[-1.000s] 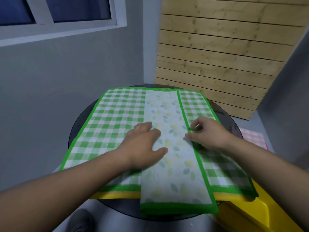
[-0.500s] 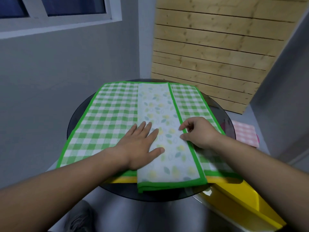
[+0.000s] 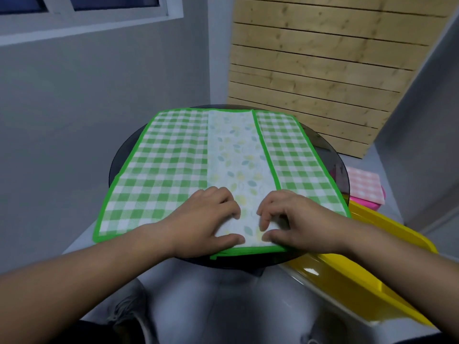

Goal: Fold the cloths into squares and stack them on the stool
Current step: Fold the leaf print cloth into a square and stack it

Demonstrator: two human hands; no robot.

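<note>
At the near edge of the table (image 3: 324, 151), both of my hands sit on the near end of the leaf-print strip (image 3: 236, 155). My left hand (image 3: 206, 219) takes the strip's left near corner and my right hand (image 3: 300, 219) takes its right near corner. On each hand the fingers are curled and the thumb closes in from below, so a small ridge of the pale fabric is pinched up just behind the green hem.

That strip runs lengthwise straight away from me, from the near edge to the far edge, down the middle of the green checked cloth (image 3: 161, 175), which lies flat on the table. All of its length lies beyond my fingertips, so I judge the next fold has to carry this end forward, toward the far edge. Neither hand is nearer; they are level with each other.

By my count: two hands, one checked cloth, one leaf-print strip, though I cannot tell whether it is that cloth's turned-over flap or a second cloth. Off the table's right edge lie one folded pink cloth (image 3: 362, 184) on one stool (image 3: 370, 206), and one yellow tray (image 3: 372, 281).
</note>
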